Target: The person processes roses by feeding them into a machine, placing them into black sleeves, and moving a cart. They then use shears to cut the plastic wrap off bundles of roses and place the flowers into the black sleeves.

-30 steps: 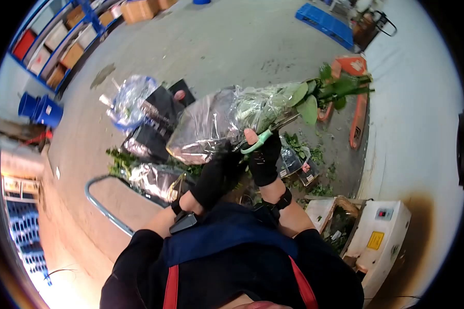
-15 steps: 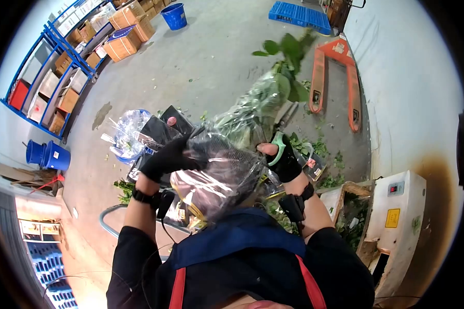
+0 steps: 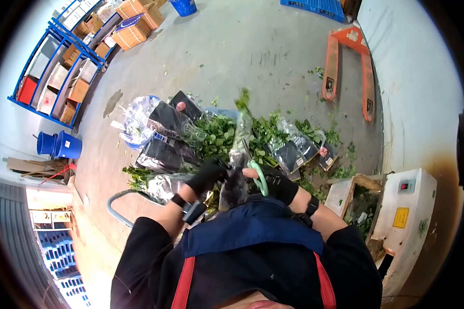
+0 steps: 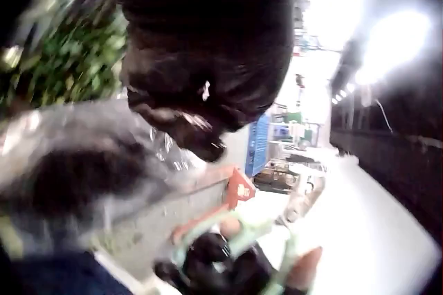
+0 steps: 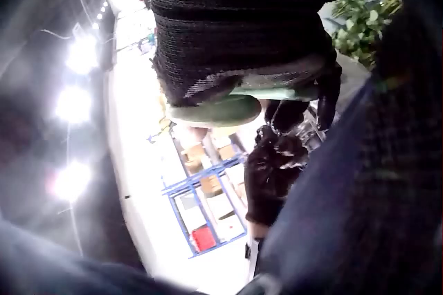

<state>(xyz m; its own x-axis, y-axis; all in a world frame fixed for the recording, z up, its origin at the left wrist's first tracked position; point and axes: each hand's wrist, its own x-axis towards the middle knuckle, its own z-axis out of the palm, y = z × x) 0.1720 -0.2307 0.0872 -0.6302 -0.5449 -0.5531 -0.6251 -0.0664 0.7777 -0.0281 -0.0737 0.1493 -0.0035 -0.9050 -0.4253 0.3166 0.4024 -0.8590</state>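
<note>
Ahead of the blue apron (image 3: 252,229): wrapped bouquet (image 3: 242,131) presented edge-on

Right hand (image 3: 279,186), front-right of the apron, grips green-handled shears (image 3: 261,180); left hand (image 3: 206,178), front-left, touches the wrapper (image 3: 232,193), but finger closure cannot be told. Expect a light, soft load, slippery wrapper and fragile leaves (image 3: 243,101); take hold around the bouquet's middle without squeezing

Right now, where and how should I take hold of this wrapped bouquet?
Probably mid-sleeve on the wrapped bouquet, left hand coming from the left: its long, narrow shape points away from the body, leafy tip farthest, and the right hand holds the green-handled shears.
</note>
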